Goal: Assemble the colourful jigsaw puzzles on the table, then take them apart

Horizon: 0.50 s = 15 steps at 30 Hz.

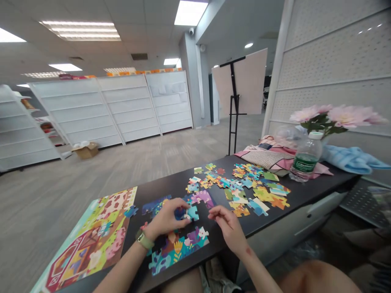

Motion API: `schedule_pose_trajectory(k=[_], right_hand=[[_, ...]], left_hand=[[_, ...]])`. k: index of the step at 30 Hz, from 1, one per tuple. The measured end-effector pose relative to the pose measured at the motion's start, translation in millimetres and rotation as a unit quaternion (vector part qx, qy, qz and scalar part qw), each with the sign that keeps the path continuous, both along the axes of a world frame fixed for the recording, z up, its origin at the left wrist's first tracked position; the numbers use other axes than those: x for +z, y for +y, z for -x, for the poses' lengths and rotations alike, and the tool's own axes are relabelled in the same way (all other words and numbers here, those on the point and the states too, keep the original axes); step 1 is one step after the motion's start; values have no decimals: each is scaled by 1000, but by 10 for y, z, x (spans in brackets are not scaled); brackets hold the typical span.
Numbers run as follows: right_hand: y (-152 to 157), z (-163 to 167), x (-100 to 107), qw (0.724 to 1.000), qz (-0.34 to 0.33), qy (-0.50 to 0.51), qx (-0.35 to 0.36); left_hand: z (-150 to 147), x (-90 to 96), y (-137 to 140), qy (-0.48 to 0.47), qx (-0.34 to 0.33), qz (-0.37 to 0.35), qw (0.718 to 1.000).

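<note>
Where left fingers (pixel 182 223) pinch, a notched teal piece (pixel 193 212) shows.

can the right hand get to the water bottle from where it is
Probably yes, with a stretch: the right hand is on the bottle's side, and the loose puzzle pieces between them lie flat, low enough to reach over.
</note>
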State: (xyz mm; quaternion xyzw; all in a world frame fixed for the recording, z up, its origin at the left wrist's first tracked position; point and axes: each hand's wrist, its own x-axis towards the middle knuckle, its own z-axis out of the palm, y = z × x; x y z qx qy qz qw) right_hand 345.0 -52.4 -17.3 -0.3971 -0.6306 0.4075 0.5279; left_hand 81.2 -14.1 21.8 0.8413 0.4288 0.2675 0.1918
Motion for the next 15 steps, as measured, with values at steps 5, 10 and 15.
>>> schedule_pose_trajectory(k=[5,10,15], right_hand=[[-9,6,15,1000,-2,-7,-9],[-5,5,13,1000,-4,-28,-5],[-1,17,22,998,-16,-53,-5]], left_hand=[[-189,-64,-101,16,-53,2,998],[-120,-88,-84,34,-52,27,998],[-157,-104,-78,31,-61,34,997]])
